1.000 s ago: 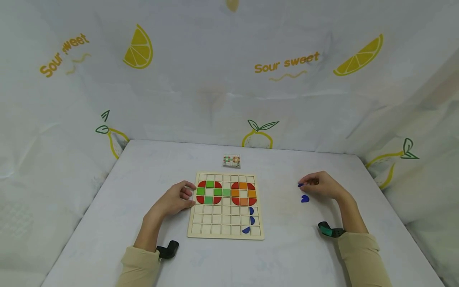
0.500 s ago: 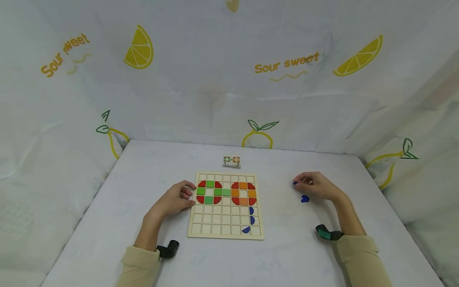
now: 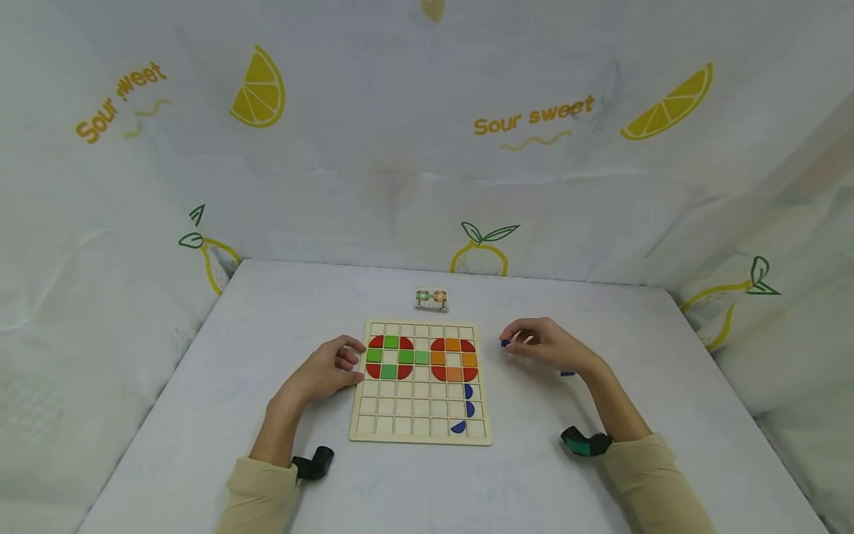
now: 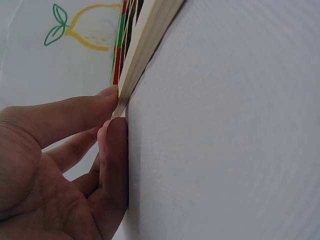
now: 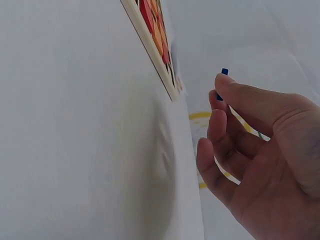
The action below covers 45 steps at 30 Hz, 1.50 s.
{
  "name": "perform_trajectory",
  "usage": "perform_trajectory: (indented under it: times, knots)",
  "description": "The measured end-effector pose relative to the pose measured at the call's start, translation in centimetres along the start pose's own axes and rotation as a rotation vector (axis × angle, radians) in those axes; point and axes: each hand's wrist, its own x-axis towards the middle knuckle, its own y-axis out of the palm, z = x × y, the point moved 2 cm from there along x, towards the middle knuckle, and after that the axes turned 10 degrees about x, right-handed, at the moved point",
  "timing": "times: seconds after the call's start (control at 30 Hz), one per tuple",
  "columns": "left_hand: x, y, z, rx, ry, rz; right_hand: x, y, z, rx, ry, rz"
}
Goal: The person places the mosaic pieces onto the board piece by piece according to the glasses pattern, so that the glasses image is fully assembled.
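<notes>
In the head view a wooden grid board (image 3: 394, 434) lies on the table, bearing red, green and orange pieces and several blue half-round pieces (image 3: 469, 391). My left hand (image 3: 328, 368) rests at the board's left edge, thumb and fingertips touching the rim. In the left wrist view the thumb (image 4: 75, 112) reaches the board's wooden side (image 4: 142, 42). Right of the board, my right hand (image 3: 547, 345) pinches a small blue piece (image 5: 224, 72) between thumb and finger, above the table. Its full shape is hidden by the fingers.
Another blue piece (image 3: 567, 374) lies on the table, partly hidden by the right forearm. A small pattern card (image 3: 431, 298) sits behind the board, showing a similar design. White printed cloth (image 3: 394, 185) hangs behind the table.
My right hand has moved left toward the board, carrying the small blue piece, and its arm now partly covers the loose one. The left hand and board stay still.
</notes>
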Motion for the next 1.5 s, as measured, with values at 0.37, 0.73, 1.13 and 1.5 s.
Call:
perform_trajectory:
  times: [0.37, 0.73, 1.13, 1.5]
  knots:
    - [0.1, 0.1, -0.1, 0.009, -0.008, 0.0, 2.7, 4.7, 4.4, 0.043, -0.123, 0.142]
    - [0.0, 0.1, 0.0, 0.009, 0.004, -0.001, 5.5, 10.7, 8.4, 0.017, -0.281, 0.299]
    - [0.2, -0.1, 0.2, 0.007, 0.025, 0.016, 8.4, 16.3, 11.3, -0.21, -0.323, 0.398]
    - [0.3, -0.3, 0.3, 0.003, 0.05, 0.019, 9.1, 17.7, 12.3, -0.311, -0.296, 0.405]
